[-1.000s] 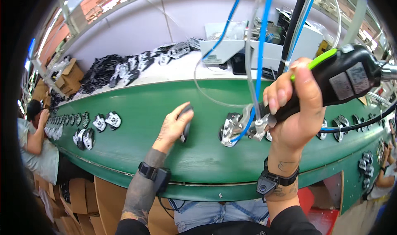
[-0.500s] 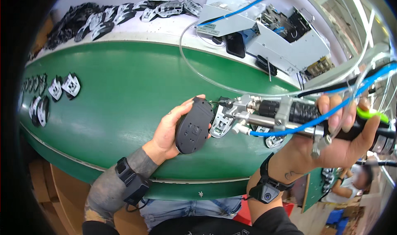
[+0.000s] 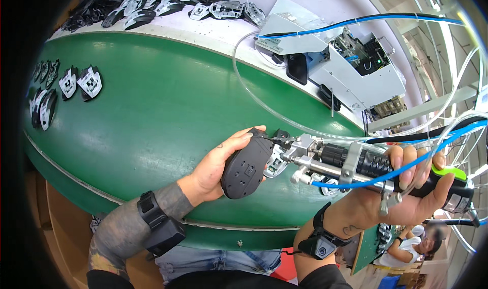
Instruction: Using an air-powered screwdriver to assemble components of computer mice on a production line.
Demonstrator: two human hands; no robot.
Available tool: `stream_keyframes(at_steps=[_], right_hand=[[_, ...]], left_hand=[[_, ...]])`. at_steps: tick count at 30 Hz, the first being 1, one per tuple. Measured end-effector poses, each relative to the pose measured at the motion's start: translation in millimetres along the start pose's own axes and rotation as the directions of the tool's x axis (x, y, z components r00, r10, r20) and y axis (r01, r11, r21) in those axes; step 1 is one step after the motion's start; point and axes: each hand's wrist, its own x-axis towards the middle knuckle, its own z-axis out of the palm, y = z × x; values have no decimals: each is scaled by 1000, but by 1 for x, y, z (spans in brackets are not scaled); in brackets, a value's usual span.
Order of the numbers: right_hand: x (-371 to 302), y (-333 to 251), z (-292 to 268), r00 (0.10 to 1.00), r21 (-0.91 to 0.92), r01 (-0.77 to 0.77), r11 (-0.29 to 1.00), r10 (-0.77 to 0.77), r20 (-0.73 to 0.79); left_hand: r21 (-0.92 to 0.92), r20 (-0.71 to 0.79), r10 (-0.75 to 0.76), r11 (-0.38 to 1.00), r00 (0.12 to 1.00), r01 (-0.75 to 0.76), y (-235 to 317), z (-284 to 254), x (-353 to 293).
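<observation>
In my left hand point(image 3: 211, 169) is a black computer mouse point(image 3: 244, 174), its underside turned up; thumb and fingers grip it along the edges. My right hand point(image 3: 419, 187) is wrapped round a black electric screwdriver point(image 3: 338, 156) with a metal screw-feeding head point(image 3: 305, 145) and a blue air hose. The tool lies roughly level, its nose pointing left at the far right end of the mouse. It looks to meet the mouse there, though contact is too small to tell. Behind the nose, a white-and-black mouse shell point(image 3: 275, 164) lies on the green bench, partly hidden.
Several mouse shells point(image 3: 90, 83) sit on the green bench point(image 3: 152, 100) at the left. More shells point(image 3: 226, 10) line the white shelf behind. A white screw-feeding machine point(image 3: 351, 70) stands at back right, with a clear hose arching forward. A person point(image 3: 406, 246) sits at lower right.
The screwdriver nose and the far end of the mouse have come closer together. My head view has turned slightly, shifting the bench and shells. Both hands keep their grips.
</observation>
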Motion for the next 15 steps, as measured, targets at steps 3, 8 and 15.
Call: stream_keyframes(at_steps=[3,8,15], right_hand=[[0,-3,1,999,11,14,1000,-15,39],[0,1,3,997,-112,34,993,-42,-72],[2,-4,2,981,-140,80,987,-103,-163]], left_hand=[[69,-19,3,998,1000,-1,3,4,1],[453,-303,185,891,935,-29,17,-8,9],[55,-139,120,992,983,-113,18,-9,9]])
